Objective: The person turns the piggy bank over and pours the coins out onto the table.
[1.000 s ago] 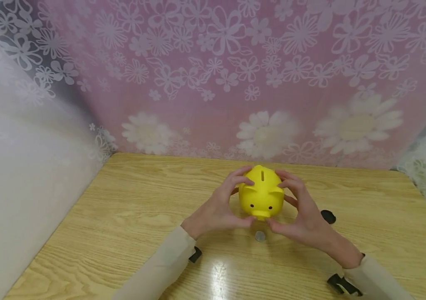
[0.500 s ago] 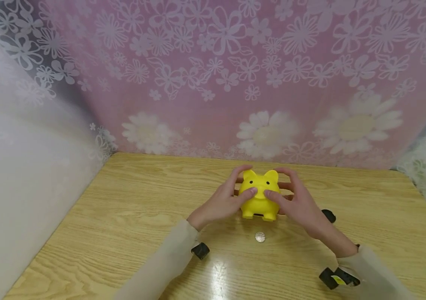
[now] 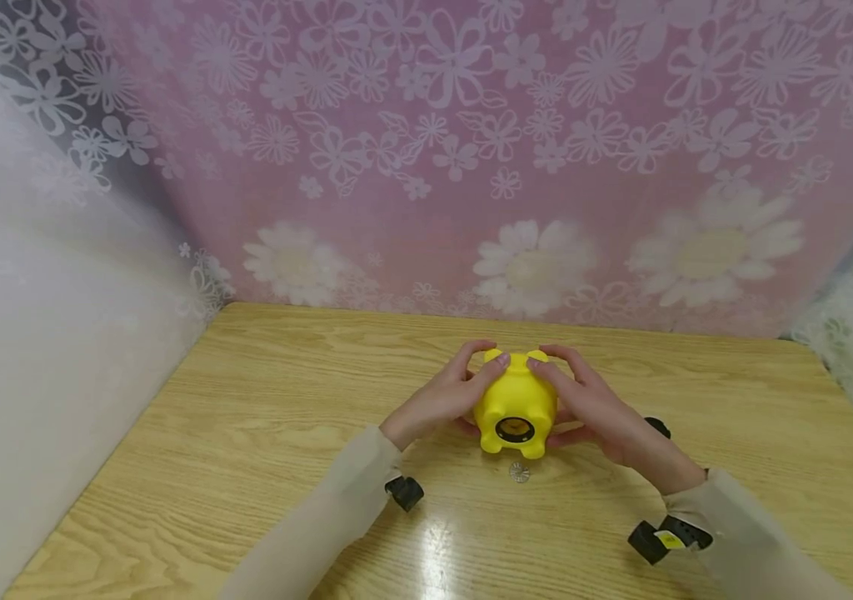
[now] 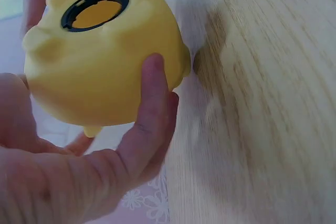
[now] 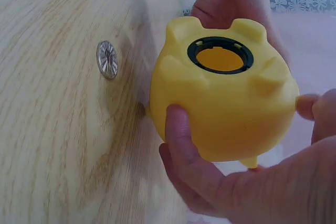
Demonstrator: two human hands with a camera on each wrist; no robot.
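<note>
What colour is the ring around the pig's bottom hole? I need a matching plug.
Black ring; right wrist view.

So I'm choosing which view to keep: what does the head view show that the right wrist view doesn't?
Only the head view shows both hands, left hand and right hand, gripping the piggy bank, the whole table, the flowered curtain and a black cap. Only the right wrist view shows that the round hole under the bank is open. Both show the bank tipped up and the coin lying on the table.
</note>
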